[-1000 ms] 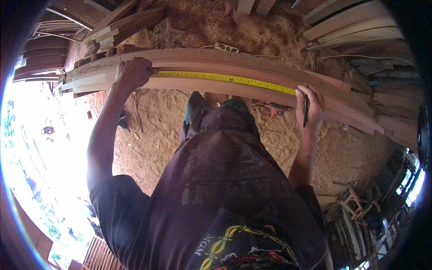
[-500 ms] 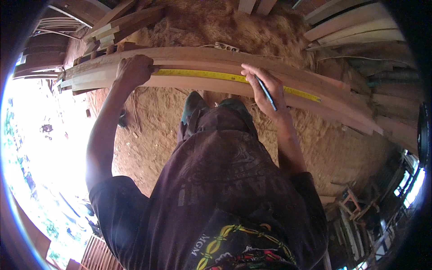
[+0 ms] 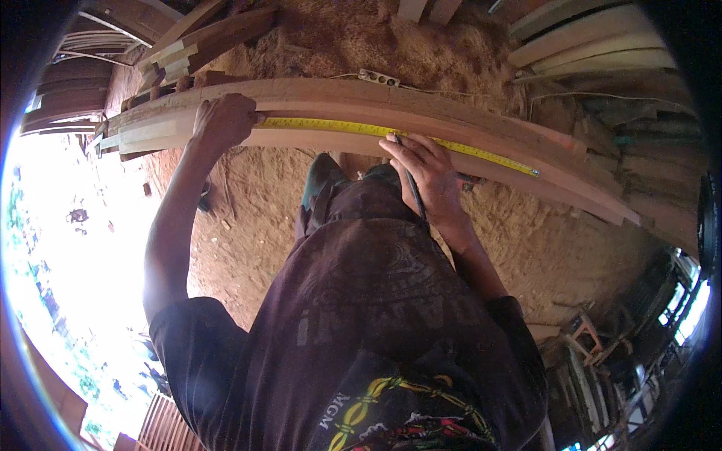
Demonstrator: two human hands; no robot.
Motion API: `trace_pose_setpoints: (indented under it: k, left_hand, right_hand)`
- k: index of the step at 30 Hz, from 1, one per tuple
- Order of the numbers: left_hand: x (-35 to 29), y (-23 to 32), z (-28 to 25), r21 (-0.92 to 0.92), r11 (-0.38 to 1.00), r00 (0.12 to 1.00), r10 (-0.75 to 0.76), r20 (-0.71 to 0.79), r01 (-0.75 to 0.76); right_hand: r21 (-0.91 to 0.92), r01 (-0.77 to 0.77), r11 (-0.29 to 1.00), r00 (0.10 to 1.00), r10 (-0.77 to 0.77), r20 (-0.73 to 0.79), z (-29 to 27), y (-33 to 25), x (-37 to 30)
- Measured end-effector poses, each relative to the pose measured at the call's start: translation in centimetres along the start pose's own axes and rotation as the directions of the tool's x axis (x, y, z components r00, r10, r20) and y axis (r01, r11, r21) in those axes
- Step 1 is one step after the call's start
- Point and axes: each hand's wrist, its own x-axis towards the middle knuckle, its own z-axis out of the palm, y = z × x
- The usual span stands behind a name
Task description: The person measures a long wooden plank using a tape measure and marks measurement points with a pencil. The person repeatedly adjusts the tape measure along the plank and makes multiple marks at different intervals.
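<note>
A yellow tape measure [image 3: 323, 125] lies stretched along a long reddish-brown wooden plank [image 3: 331, 142] that spans the view in front of me. My left hand [image 3: 223, 122] is closed at the tape's left end, and the case there is hidden by my fingers. The metal-tipped free end rests on the wood to the right. My right hand [image 3: 429, 169] pinches a slim dark pencil [image 3: 414, 184]. Its upper end in the picture meets the plank at the near edge of the tape, with the fingers beside the blade.
Behind the plank lies a white power strip [image 3: 378, 78] with a cable. Stacked boards stand at the far left [image 3: 199, 49] and far right [image 3: 594, 49]. Sawdust-covered ground [image 3: 248, 248] surrounds my feet. A wooden frame [image 3: 590, 338] stands at the lower right.
My right hand has moved left and slightly nearer, bringing the pencil against the plank beside the tape and uncovering more of the blade. My left hand has stayed in place.
</note>
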Motion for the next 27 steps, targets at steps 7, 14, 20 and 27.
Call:
trace_pose_setpoints:
  k: [7,14,20,27]
  left_hand:
    - [0.3,-0.7,0.7,-0.003,1.0,1.0,0.009,-0.011,-0.009]
    - [0.3,-0.8,0.8,0.01,0.998,0.997,0.066,-0.024,-0.066]
    - [-0.2,-0.7,0.4,0.008,0.998,0.996,0.064,-0.059,-0.063]
    - [0.5,-0.6,0.2,0.011,1.0,0.998,0.003,0.056,-0.004]
  right_hand:
    - [-0.042,-0.016,0.999,1.0,0.016,0.004,0.5,-0.4,-0.5]
    - [0.028,-0.036,0.999,0.999,0.037,-0.04,0.7,-0.5,-0.6]
    - [0.079,-0.075,0.994,0.994,0.08,-0.07,0.1,-0.5,-1.3]
    - [0.127,-0.047,0.991,0.998,0.053,-0.042,0.5,-1.2,-1.7]
